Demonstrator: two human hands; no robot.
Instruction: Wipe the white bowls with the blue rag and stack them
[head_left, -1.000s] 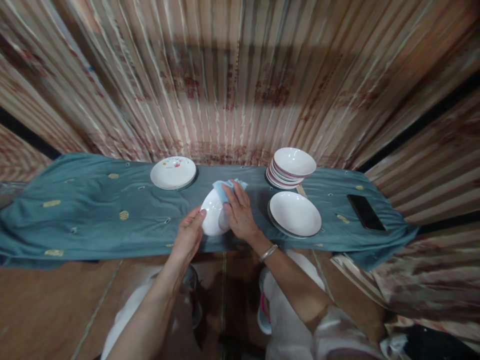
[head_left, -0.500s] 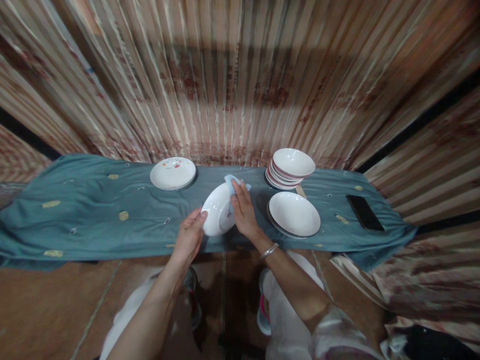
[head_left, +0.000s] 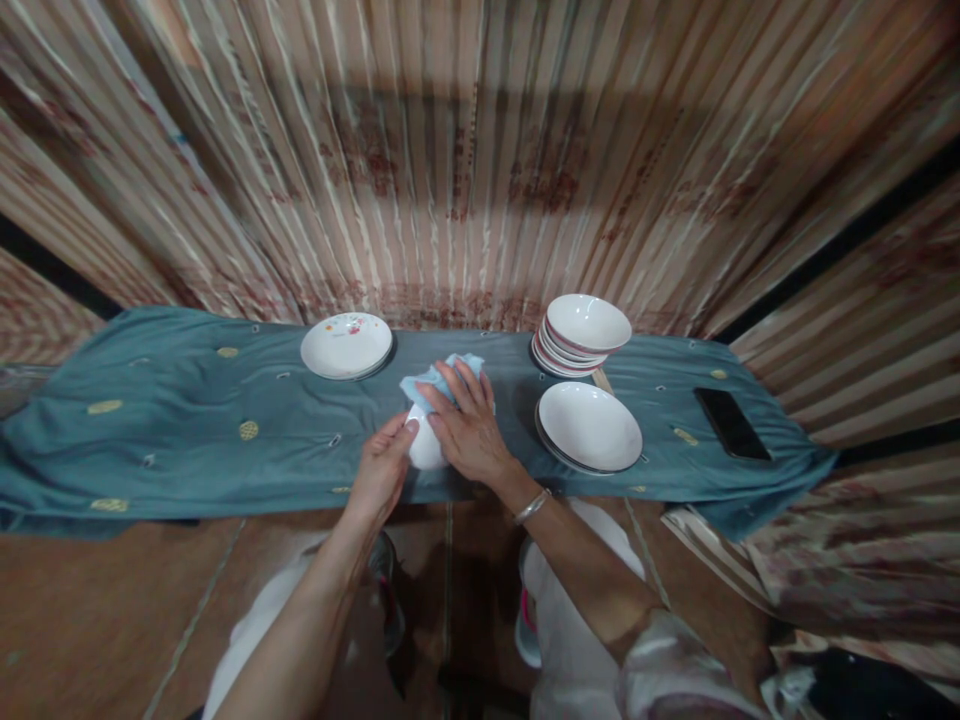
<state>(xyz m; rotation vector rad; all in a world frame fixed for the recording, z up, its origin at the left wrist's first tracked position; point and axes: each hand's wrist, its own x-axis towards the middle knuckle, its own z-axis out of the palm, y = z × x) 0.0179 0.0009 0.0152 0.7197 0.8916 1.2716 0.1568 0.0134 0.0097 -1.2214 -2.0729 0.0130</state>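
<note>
A white plate (head_left: 426,446) is held tilted above the front of the cloth-covered table, gripped at its left rim by my left hand (head_left: 382,468), thumb on the upper face. My right hand (head_left: 470,425) presses a light blue cloth (head_left: 421,385) against the plate, its fingers spread over the cloth. Cloth and fingers hide most of the plate's face. To the right lie white plates, stacked (head_left: 590,427), and behind them rises a stack of white bowls (head_left: 587,325) with reddish rims. A flower-patterned plate (head_left: 346,346) rests at the back left on another.
A blue-green cloth (head_left: 195,420) with yellow motifs covers the long, narrow table. At its right end lies a black phone (head_left: 731,424). Striped curtains (head_left: 420,180) hang behind and at both sides. My legs and shoes are below the front edge.
My right hand has moved left across the plate with the blue cloth, which now appears more spread out and covers more of it. My left hand keeps its grip on the rim.
</note>
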